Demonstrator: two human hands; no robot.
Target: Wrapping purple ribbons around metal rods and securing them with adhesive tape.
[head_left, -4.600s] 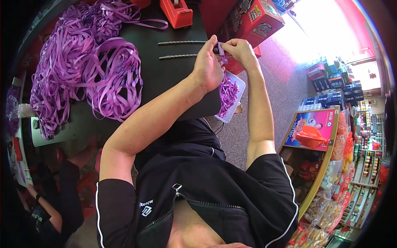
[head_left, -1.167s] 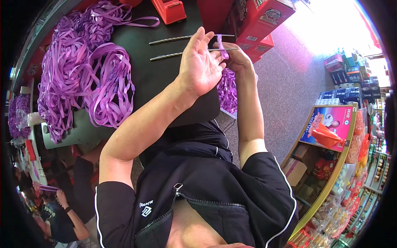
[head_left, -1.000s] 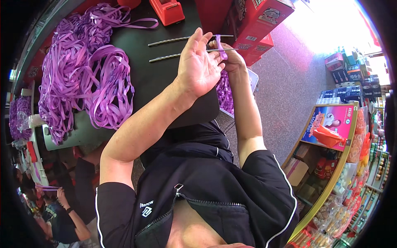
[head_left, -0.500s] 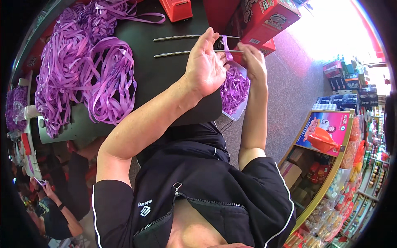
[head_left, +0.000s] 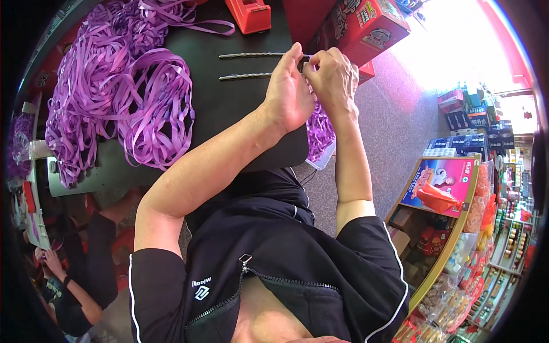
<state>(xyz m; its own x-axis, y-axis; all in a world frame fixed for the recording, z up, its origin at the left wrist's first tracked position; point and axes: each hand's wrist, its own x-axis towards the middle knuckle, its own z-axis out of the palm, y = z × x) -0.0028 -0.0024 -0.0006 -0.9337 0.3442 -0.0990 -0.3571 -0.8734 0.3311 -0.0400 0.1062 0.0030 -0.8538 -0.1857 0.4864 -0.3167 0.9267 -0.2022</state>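
Observation:
Two thin twisted metal rods [head_left: 246,77] lie parallel over the dark tabletop, their right ends covered by my hands. My left hand [head_left: 289,94] is beside the rods, palm showing and thumb stretched up; its other fingers are mostly behind my right hand. Bent at the knuckles, my right hand [head_left: 333,80] pinches at the right part of the rods, where a bit of purple ribbon [head_left: 308,56] shows. Just what lies between its fingertips is partly hidden. Below my hands, a clear plastic tub [head_left: 327,157] holds many short purple ribbon pieces [head_left: 319,134].
A large tangled heap of purple ribbon [head_left: 86,74] covers the table's left side. Beyond the rods is a red tape dispenser [head_left: 250,16], with red boxes [head_left: 366,28] to its right. A display case [head_left: 440,183] stands at right. Another person [head_left: 71,291] sits at lower left.
My right hand has moved left and closed in over the ribbon on the rods, beside my left hand. The loop of ribbon is now mostly covered.

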